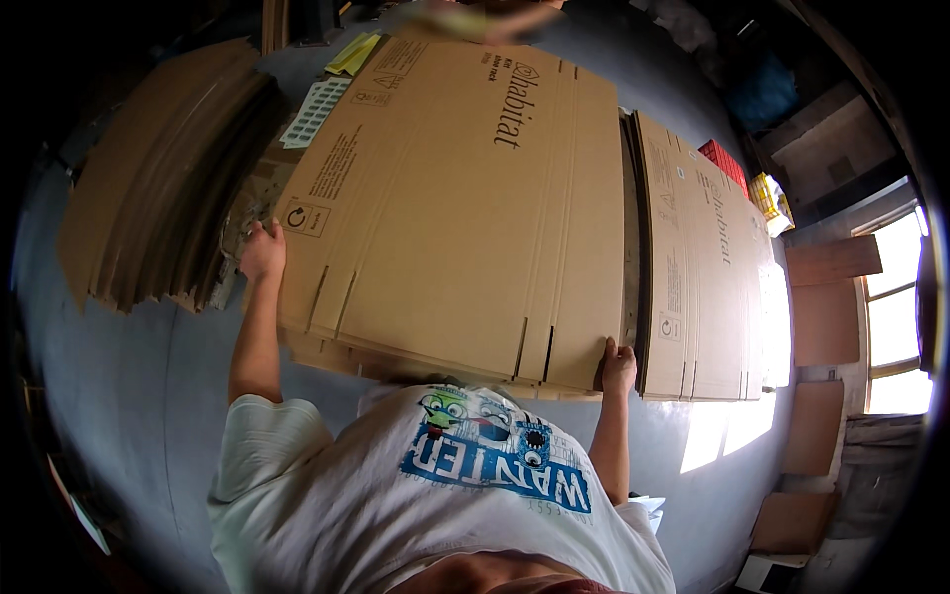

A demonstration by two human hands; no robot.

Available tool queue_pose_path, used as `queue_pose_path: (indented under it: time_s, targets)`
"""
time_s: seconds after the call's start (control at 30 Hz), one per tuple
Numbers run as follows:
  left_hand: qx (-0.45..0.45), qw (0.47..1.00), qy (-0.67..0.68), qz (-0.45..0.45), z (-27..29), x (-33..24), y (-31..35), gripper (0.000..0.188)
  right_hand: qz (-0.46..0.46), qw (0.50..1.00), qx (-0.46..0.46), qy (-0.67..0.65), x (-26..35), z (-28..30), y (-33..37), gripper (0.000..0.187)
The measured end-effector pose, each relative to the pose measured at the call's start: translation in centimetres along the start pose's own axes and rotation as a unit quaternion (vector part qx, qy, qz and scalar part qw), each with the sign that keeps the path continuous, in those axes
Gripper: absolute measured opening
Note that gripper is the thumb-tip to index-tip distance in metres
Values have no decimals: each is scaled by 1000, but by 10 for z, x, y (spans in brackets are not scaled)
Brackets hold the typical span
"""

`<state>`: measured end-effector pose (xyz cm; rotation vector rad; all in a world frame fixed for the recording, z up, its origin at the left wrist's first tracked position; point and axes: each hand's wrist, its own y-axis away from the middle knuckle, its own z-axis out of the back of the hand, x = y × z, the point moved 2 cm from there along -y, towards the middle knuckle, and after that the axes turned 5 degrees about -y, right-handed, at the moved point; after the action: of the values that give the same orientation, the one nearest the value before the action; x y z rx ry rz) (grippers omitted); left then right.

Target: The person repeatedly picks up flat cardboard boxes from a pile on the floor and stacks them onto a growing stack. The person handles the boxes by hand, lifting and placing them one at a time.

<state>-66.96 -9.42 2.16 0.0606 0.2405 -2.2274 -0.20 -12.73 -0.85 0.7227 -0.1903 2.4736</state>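
A large flat sheet of brown cardboard (445,218), printed and slotted like an unfolded carton, lies in front of me on a pile of similar sheets. My left hand (262,252) is closed on its left edge, fingertips at the rim. Near the close right corner, my right hand (619,364) pinches the right edge, with the thumb on top and the other fingers partly hidden. A second pile of printed cardboard sheets (698,257) lies just right of that hand, across a narrow gap.
Brown sheets stand in a thick stack (158,188) on the left. Beyond the cardboard, another person's blurred arm (485,22) shows. Yellow papers (353,54) and a pale punched sheet (315,112) lie at the far left. A red crate (723,163) stands past the right pile.
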Motion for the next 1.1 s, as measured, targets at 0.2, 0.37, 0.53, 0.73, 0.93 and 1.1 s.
queue_pose_path:
  time_s: [0.2, 0.37, 0.53, 0.73, 0.93, 1.1]
  targets:
    - [-3, 1000, 2, 1, -5, 2, -2, 47, 1, 1000, -5, -1, 2, 1, 1, 49]
    - [-1, 1000, -4, -3, -10, 6, -6, 48, -2, 1000, -2, -1, 3, 0, 0, 49]
    - [-4, 1000, -6, -9, -12, 5, -6, 48, -4, 1000, -5, -9, 1, -1, 1, 49]
    - [-20, 1000, -1, -14, -15, 6, -6, 48, -2, 1000, -8, -6, 1, -1, 1, 49]
    - [-16, 1000, -4, -10, -15, 6, -7, 47, -3, 1000, -7, 2, 0, 0, 0, 49]
    - [-26, 1000, -6, -8, -14, 6, -6, 47, -1, 1000, -7, -7, 3, 0, 2, 48]
